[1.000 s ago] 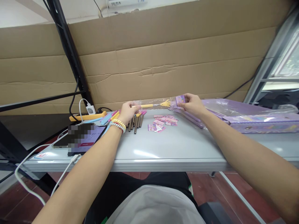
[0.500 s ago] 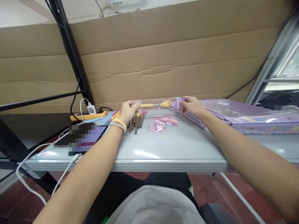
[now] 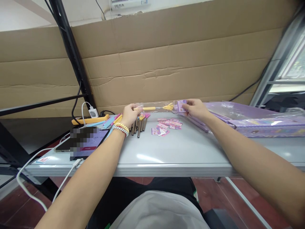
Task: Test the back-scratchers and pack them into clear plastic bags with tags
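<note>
A yellow back scratcher (image 3: 149,108) with a hand-shaped head lies sideways inside a clear plastic bag (image 3: 159,105), raised above the table's far part. My left hand (image 3: 130,115) is closed on the handle end and the bag there. At the other end, my right hand (image 3: 195,108) pinches a purple printed card (image 3: 180,105) at the end of the bag, beyond the scratcher's head. Below my left hand lie several back scratchers (image 3: 141,124) with brown handles and yellow or pink heads. Small pink and purple cards (image 3: 168,124) are scattered between my hands.
A purple printed box (image 3: 267,128) with clear plastic over it stands at the right. On the left are a tablet (image 3: 95,143), a dark phone (image 3: 69,143), white cables and an orange bar-shaped thing (image 3: 91,119). Cardboard (image 3: 147,63) walls the table's back.
Both hands keep their hold on the bagged back scratcher. The right fingers have shifted very slightly on the purple card; the camera view has tilted a little.
</note>
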Motion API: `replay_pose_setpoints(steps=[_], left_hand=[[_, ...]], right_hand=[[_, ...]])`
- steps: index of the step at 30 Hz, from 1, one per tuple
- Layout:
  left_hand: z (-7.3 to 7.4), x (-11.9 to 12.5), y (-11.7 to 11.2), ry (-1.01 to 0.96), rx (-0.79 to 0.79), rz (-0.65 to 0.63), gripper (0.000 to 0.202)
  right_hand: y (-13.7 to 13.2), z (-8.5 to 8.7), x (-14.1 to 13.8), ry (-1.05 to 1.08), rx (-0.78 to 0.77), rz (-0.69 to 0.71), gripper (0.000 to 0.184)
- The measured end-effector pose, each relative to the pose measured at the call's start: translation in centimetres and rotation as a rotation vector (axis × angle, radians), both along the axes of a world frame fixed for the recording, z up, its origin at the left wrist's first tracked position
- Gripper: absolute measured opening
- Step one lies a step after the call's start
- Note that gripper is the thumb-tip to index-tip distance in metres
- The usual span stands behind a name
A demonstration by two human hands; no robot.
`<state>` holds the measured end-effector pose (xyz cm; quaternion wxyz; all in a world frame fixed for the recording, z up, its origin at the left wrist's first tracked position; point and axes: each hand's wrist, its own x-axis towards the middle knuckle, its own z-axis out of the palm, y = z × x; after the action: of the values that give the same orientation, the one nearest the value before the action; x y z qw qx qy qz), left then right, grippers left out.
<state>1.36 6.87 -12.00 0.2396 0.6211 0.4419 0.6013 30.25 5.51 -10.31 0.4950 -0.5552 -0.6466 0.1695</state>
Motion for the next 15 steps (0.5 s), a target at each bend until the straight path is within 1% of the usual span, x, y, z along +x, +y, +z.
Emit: replay_pose_setpoints(steps=[3,7,10,15], left_hand=[[0.0,0.0,0.0,-0.013,-0.006,-0.008,0.019],[0.1,0.0,0.0,-0.018,-0.007,-0.016,0.017],[0.1,0.0,-0.1,-0.017,-0.015,-0.011,0.018],[0.2,0.1,-0.2,-0.016,-0.028,-0.011,0.018]], right_hand=[[0.9,-0.5,0.3,0.026,-0.057,0.053,0.018],[1.4,-1.1,0.7,0.035,-0.084,0.108,0.014],[0.9,-0.9,0.5,0.016,-0.094,0.068,0.011],[-0.5,0.0,0.0,-0.042,-0.088,-0.060,0.006]])
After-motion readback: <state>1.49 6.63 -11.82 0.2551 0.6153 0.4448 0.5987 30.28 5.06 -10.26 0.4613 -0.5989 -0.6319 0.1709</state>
